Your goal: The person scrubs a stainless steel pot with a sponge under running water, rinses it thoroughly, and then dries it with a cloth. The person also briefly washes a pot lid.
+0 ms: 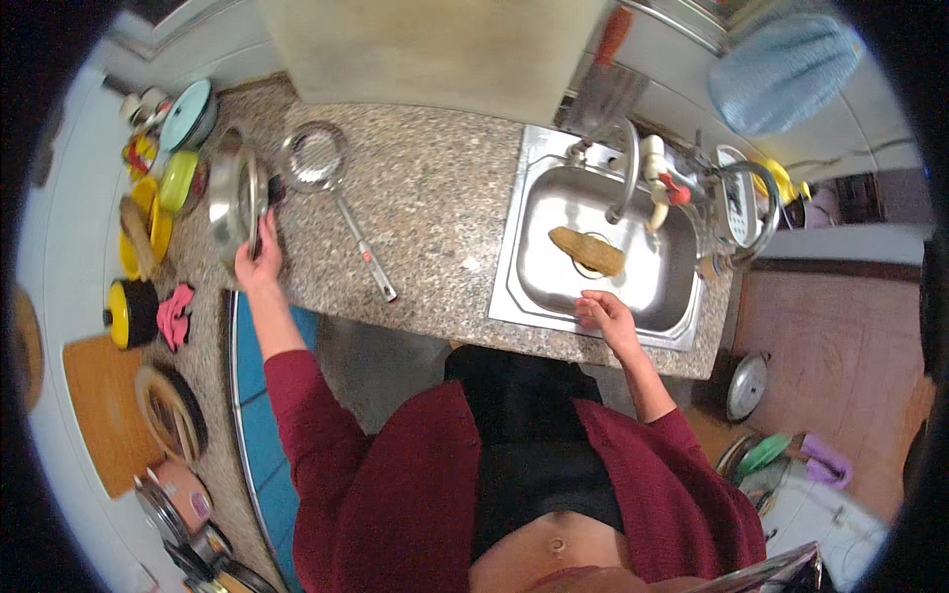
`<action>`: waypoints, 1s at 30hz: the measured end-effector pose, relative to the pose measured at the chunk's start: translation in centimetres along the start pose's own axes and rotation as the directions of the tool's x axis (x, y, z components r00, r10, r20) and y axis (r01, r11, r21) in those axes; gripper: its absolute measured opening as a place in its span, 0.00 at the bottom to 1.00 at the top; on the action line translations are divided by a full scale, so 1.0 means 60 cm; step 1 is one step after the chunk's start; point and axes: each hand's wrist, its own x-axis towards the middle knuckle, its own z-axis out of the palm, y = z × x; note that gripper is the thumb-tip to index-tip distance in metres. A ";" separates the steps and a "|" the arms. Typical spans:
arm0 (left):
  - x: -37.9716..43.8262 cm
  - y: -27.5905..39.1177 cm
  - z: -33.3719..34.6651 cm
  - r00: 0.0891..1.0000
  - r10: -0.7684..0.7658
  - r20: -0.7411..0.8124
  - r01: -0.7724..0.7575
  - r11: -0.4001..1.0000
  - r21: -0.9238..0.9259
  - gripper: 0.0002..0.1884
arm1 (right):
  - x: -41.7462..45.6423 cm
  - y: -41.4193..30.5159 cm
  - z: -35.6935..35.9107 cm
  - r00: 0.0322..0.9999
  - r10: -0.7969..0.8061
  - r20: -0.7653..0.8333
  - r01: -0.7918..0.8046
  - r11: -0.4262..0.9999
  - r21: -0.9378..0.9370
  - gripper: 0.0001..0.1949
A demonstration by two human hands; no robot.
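Observation:
At the left of the counter, my left hand [259, 256] grips the rim of a stainless steel pot [226, 196], its thumb on the near side. A lid [254, 200] with a dark knob sits on the pot. My right hand [608, 319] is over the front rim of the steel sink [530, 222], fingers loosely curled with nothing seen in them. In the basin a long, rough brown piece [586, 250], perhaps a loofah, lies partly across the drain. A long-handled steel strainer [315, 157] rests on the counter between my hands.
A curved faucet [632, 174] overhangs the basin, beside a white pipe with a red valve [675, 189]. Along the left counter stand a yellow pot [126, 315], a pink cloth [175, 317], a cutting board [104, 415] and a blue bowl [189, 115]. A cleaver [608, 81] stands behind the sink.

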 end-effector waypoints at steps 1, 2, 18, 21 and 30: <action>-0.010 -0.008 0.003 0.999 -0.008 -0.031 0.007 1.000 -0.024 0.31 | -0.007 0.003 -0.006 1.000 0.004 -0.022 -0.004 1.000 0.004 0.14; -0.021 -0.005 0.000 1.000 0.015 0.002 -0.015 1.000 0.020 0.36 | -0.012 0.004 -0.012 0.999 0.007 -0.031 -0.006 1.000 0.007 0.14; -0.419 -0.412 -0.133 0.892 -0.057 -0.449 0.452 0.153 0.879 0.23 | 0.058 -0.230 -0.340 0.920 -0.383 -0.082 0.387 0.857 0.341 0.19; -0.412 -0.475 -0.210 0.837 -0.192 -0.513 0.524 0.005 0.852 0.23 | 0.124 -0.270 -0.343 0.737 -0.676 0.013 0.671 0.730 -0.132 0.19; -0.366 -0.670 -0.265 0.805 -0.255 -0.536 0.517 -0.144 0.844 0.17 | 0.213 -0.381 -0.236 0.698 -0.712 -0.084 0.263 0.363 -0.894 0.21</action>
